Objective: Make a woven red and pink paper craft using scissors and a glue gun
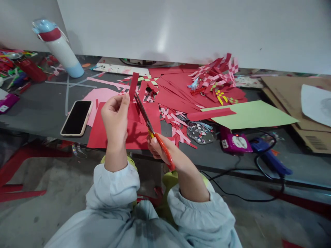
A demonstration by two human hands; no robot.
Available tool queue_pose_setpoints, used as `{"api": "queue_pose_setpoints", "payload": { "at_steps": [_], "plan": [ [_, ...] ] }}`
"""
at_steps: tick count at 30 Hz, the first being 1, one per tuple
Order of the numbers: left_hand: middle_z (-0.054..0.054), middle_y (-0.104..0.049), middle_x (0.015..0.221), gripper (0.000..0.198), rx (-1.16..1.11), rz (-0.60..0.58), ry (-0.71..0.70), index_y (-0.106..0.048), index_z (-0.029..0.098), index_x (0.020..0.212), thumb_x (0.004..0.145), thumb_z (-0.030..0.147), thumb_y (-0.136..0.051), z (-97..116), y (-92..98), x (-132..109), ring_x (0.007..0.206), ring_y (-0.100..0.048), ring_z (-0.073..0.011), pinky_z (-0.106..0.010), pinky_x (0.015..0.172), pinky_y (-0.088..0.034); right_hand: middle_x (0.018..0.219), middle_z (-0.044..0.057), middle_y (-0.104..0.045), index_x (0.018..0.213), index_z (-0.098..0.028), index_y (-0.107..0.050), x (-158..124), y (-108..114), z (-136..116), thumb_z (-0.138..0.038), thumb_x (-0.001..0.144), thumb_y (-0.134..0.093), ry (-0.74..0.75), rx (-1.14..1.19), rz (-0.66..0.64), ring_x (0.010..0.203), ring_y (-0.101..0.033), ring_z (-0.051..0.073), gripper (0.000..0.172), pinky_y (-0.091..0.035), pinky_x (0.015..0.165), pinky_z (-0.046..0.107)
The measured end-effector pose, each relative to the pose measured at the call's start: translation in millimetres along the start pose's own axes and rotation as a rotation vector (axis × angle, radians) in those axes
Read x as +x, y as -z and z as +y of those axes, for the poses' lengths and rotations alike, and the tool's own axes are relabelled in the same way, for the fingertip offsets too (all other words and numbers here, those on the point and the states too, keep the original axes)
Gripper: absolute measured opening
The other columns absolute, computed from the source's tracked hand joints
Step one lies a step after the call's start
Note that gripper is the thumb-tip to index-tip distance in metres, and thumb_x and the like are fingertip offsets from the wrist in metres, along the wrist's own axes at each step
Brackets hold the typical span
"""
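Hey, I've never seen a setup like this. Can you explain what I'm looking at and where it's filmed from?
There's no machine here, just a person's two bare hands. The single picture comes from a camera on that person's head, looking forward and down. The left hand pinches a red paper strip; the right hand holds orange-handled scissors, blades near the strip. On the dark table lie a red sheet, a phone, and a green sheet. A white-and-blue bottle stands at the left.
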State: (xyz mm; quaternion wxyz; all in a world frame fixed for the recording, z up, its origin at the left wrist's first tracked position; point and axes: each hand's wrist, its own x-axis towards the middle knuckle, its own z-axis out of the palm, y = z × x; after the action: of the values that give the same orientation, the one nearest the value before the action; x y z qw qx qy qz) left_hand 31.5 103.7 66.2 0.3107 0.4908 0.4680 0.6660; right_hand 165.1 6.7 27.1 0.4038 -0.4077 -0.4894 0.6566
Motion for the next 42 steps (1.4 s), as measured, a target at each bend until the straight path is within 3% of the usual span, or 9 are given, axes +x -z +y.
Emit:
{"api": "queue_pose_setpoints", "payload": {
  "at_steps": [5, 14, 20, 42],
  "plan": [
    [0.001, -0.069, 0.075, 0.017, -0.044, -0.095, 0.041, -0.068, 0.020, 0.074, 0.079, 0.035, -0.073, -0.1, -0.5, -3.1, 0.073, -0.065, -0.0105, -0.021, 0.071, -0.051, 0.065, -0.007, -0.027, 0.078, -0.024, -0.036, 1.4, -0.6, 0.2, -0.067, 0.086, -0.050, 0.007, 0.039, -0.003, 0.052, -0.022, 0.008, 0.047, -0.017, 0.047, 0.026],
    [0.002, -0.068, 0.069, 0.016, -0.076, -0.157, 0.063, -0.069, 0.019, 0.070, 0.078, 0.033, -0.073, 0.0, -2.3, -5.8, 0.067, -0.060, -0.0090, -0.019, 0.065, -0.048, 0.065, -0.004, -0.037, 0.079, -0.023, -0.043, 1.5, 0.4, 2.5, -0.063, 0.090, -0.047, 0.016, 0.019, 0.036, 0.052, -0.033, 0.008, 0.042, -0.024, 0.047, 0.025],
    [0.003, -0.063, 0.064, 0.019, -0.073, -0.161, 0.076, -0.068, 0.019, 0.066, 0.078, 0.032, -0.072, -0.7, -3.6, -7.0, 0.062, -0.056, -0.0083, -0.020, 0.062, -0.046, 0.065, -0.006, -0.031, 0.078, -0.023, -0.042, 5.0, -0.6, 4.7, -0.066, 0.086, -0.051, 0.001, 0.104, 0.026, 0.052, -0.029, 0.008, 0.045, -0.024, 0.046, 0.025],
    [0.001, -0.065, 0.065, 0.020, -0.089, -0.172, 0.104, -0.069, 0.017, 0.067, 0.075, 0.033, -0.075, 1.6, -3.3, -6.1, 0.063, -0.056, -0.0088, -0.020, 0.062, -0.046, 0.061, -0.005, -0.035, 0.083, -0.023, -0.047, 10.3, -2.8, 15.1, -0.069, 0.080, -0.056, -0.089, 0.216, 0.044, 0.051, -0.030, 0.008, 0.047, -0.027, 0.043, 0.021]
  ]
}}
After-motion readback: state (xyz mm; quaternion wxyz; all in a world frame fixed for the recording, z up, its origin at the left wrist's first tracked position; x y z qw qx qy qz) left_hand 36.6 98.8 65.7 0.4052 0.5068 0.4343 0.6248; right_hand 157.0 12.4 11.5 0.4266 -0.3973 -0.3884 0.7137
